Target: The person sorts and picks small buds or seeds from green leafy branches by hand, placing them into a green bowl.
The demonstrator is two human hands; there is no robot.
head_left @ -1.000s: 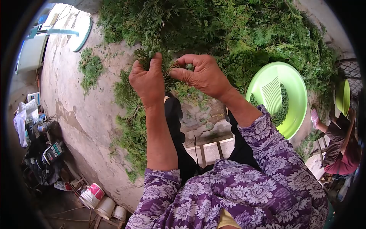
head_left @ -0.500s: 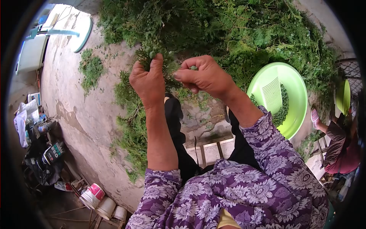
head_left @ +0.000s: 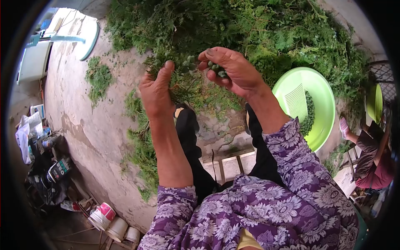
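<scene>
My left hand (head_left: 157,91) is closed on an evergreen sprig (head_left: 183,83), thumb pressed along its stem, with round green cones on the upper part. Just to the right, my right hand (head_left: 241,76) curls its fingers around several small green cones (head_left: 217,70), palm partly turned up. A narrow gap lies between its fingertips and the sprig. To the right of my right forearm sits a light green basin (head_left: 328,121) with a pile of green cones (head_left: 308,118) against a slotted insert (head_left: 295,103).
A large heap of evergreen branches (head_left: 208,25) spans the far side, with loose clippings (head_left: 98,79) on the concrete floor (head_left: 83,121). Buckets (head_left: 102,216) and bags (head_left: 31,137) stand at left. Another person (head_left: 373,162) sits at far right by a green basin (head_left: 375,104).
My right hand has moved up slightly and rolled open, showing several cones in its fingers. My left hand has shifted a little left and down with the sprig.
</scene>
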